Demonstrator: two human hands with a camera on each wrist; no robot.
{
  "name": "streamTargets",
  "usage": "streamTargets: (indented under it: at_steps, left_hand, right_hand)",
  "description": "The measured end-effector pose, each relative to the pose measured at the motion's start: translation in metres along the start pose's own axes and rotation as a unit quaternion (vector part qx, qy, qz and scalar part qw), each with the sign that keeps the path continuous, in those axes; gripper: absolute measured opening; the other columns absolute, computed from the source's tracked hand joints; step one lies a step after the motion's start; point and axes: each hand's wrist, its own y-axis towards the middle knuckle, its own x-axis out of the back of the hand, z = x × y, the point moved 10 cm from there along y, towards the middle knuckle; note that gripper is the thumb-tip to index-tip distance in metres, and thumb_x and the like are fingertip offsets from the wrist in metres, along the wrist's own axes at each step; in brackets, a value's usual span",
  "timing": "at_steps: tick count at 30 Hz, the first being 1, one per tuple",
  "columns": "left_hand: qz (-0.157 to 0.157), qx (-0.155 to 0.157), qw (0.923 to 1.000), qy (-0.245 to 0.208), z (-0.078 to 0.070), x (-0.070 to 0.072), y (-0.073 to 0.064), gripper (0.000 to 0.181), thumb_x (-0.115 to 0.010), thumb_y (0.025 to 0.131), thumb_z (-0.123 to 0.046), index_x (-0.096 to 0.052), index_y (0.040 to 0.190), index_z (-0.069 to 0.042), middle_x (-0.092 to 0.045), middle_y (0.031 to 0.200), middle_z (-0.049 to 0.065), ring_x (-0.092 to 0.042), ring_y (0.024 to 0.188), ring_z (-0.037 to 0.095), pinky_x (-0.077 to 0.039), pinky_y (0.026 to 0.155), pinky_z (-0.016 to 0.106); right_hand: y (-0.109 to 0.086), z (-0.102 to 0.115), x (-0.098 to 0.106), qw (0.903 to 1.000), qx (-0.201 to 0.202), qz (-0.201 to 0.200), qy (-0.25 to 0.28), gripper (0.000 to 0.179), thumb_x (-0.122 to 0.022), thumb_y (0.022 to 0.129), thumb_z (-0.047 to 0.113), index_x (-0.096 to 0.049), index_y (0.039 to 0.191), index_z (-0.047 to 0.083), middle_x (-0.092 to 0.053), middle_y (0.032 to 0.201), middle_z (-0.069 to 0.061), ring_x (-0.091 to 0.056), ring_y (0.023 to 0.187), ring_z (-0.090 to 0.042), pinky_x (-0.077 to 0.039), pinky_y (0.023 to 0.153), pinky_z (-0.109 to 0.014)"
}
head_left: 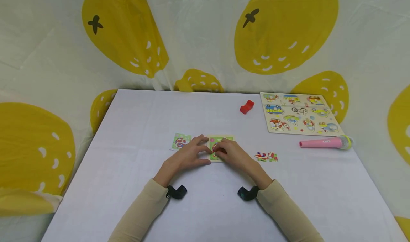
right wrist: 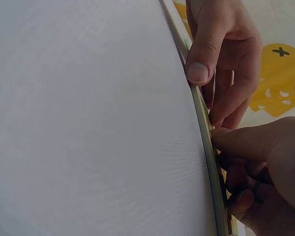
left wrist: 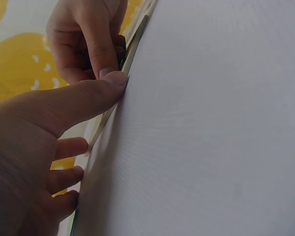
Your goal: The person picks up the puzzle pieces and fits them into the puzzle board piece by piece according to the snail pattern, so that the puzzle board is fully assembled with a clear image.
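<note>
A small green puzzle board point(head_left: 226, 138) lies on the white table between the two hands. Fingers spread, the left hand point(head_left: 192, 153) steadies the board's left edge; its thumb point(left wrist: 101, 91) touches the near edge in the left wrist view. Over the board's middle, the right hand point(head_left: 235, 154) has curled fingers, with thumb and forefinger pinching a small puzzle piece point(head_left: 214, 151) against the surface. Fingers hide most of that piece. In the right wrist view, the right hand point(right wrist: 265, 167) is low at the board's edge point(right wrist: 214, 182), close to the left fingertips.
A green picture card point(head_left: 181, 141) lies left of the board. Loose puzzle pieces point(head_left: 266, 156) sit to the right. Farther off are a red block point(head_left: 247, 107), a wooden vehicle puzzle point(head_left: 299, 114) and a pink toy microphone point(head_left: 323, 142). A fruit-patterned curtain point(head_left: 198, 39) hangs behind the table.
</note>
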Motion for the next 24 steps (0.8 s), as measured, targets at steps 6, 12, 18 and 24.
streamTargets:
  at_steps: [6,12,18,24]
  left_hand:
    - [-0.003,-0.003,1.0000,-0.002,-0.002,0.001,0.000,0.031,-0.076,0.088,-0.041,-0.074,0.115,-0.025,-0.047,0.152,0.009,-0.029,0.152,0.035,-0.028,0.124,0.049]
    - [-0.001,0.003,1.0000,0.002,-0.001,0.001,0.000,0.031,-0.076,0.088,-0.041,-0.074,0.115,-0.025,-0.047,0.152,0.009,-0.029,0.152,0.034,-0.029,0.124,0.049]
    - [0.000,0.011,0.9999,0.006,-0.001,0.002,0.000,0.031,-0.077,0.087,-0.041,-0.074,0.114,-0.025,-0.047,0.152,0.008,-0.029,0.152,0.034,-0.028,0.124,0.049]
    - [0.005,0.018,0.9998,-0.005,0.001,0.000,0.000,0.032,-0.076,0.088,-0.041,-0.074,0.115,-0.025,-0.046,0.154,0.008,-0.027,0.153,0.033,-0.027,0.124,0.049]
  right_hand:
    - [-0.004,0.002,0.006,0.9999,0.006,-0.008,0.010,0.012,-0.072,0.091,0.011,-0.075,0.103,0.010,-0.066,0.090,0.003,-0.057,0.082,-0.008,-0.052,0.074,-0.023]
    - [-0.009,-0.004,0.018,0.9998,-0.011,-0.014,0.005,0.018,-0.071,0.092,0.015,-0.073,0.109,0.010,-0.064,0.095,0.002,-0.055,0.083,-0.011,-0.051,0.075,-0.026]
    - [-0.020,-0.015,0.033,0.9990,-0.044,-0.007,0.005,0.026,-0.073,0.091,0.021,-0.070,0.115,0.009,-0.063,0.100,-0.002,-0.055,0.086,-0.014,-0.050,0.074,-0.026]
    - [-0.035,-0.028,0.053,0.9983,-0.056,-0.018,-0.001,0.032,-0.074,0.091,0.021,-0.068,0.119,0.007,-0.065,0.108,-0.006,-0.057,0.093,-0.018,-0.051,0.077,-0.026]
